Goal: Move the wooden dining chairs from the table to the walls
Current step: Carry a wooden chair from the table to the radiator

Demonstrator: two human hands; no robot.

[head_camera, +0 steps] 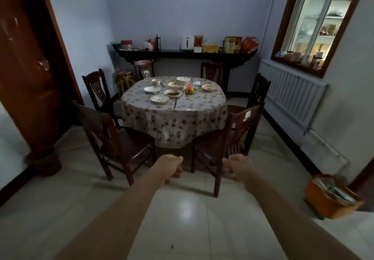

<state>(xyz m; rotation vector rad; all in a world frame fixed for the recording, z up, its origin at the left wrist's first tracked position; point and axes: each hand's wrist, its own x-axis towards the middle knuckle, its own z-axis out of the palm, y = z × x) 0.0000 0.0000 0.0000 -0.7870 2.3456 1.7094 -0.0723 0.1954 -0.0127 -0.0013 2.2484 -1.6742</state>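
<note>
Six wooden chairs (123,138) ring the round worktop (174,105) with its dishes, in a dim, tiled room. Nearer, the left hand (171,166) and right hand (237,167) are curled into fists, each grip touching nothing.

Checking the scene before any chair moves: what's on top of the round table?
On the table, over a patterned cloth, sit several plates and bowls, some holding food, and a fruit dish. The cloth hides the tabletop.
</note>
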